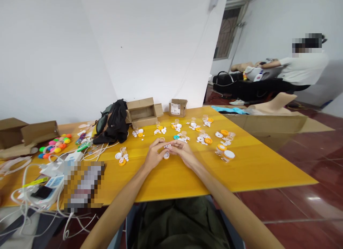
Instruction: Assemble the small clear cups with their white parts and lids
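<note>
Small white pieces with dark marks (167, 146) are pinched between my fingertips above the yellow table (177, 181). My left hand (154, 155) is closed on them from one side, and my right hand (184, 153) meets it from the other. Just under my hands lies a round white part (166, 156). Behind my right fingers are a teal ring (176, 137) and more white pieces (184, 138). To the right stand two see-through jars, one with an orange-rimmed lid (222, 147) and one with a white lid (228, 155).
Piles of see-through cups, white discs and orange rings (208, 140) dot the table. At the back stand open cardboard boxes (142, 115) beside a black bag (115, 123). Left are a power strip (50, 191), cables and colourful balls (57, 145). Another person (302, 68) sits far right.
</note>
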The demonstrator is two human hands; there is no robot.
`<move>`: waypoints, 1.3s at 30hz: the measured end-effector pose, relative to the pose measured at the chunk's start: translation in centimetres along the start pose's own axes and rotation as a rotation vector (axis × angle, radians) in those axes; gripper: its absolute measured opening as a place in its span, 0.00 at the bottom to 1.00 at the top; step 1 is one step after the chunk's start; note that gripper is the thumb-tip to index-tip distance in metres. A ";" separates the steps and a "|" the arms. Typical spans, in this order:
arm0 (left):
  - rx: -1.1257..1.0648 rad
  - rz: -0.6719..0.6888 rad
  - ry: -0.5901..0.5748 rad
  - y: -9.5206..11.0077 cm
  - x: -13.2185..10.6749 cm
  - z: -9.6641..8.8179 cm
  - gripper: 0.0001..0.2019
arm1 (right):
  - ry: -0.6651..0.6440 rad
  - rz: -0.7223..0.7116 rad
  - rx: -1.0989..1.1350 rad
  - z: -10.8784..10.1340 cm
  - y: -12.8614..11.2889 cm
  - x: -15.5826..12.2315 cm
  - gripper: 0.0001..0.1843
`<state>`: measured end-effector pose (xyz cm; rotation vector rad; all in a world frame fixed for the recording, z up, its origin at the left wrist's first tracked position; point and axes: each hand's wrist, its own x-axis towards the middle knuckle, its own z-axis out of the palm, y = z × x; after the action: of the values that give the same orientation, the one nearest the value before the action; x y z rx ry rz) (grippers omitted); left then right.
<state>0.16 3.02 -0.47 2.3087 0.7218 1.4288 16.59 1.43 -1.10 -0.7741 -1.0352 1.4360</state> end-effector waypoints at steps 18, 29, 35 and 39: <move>-0.001 -0.036 0.006 0.5 0.2 -0.2 0.09 | 0.005 -0.065 -0.039 -0.3 -0.1 0.3 0.20; -0.036 -0.082 0.022 0.3 0.0 -0.1 0.09 | -0.014 -0.088 -0.085 -0.4 0.1 0.3 0.18; -0.057 -0.133 0.018 0.5 0.1 -0.1 0.09 | -0.008 -0.106 -0.113 -0.5 0.2 0.4 0.19; -0.056 -0.135 0.013 0.5 0.2 -0.1 0.09 | -0.001 -0.122 -0.146 -0.4 0.1 0.3 0.18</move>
<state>0.28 2.67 -0.03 2.1669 0.8149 1.3864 16.87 1.83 -1.31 -0.8007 -1.1777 1.2679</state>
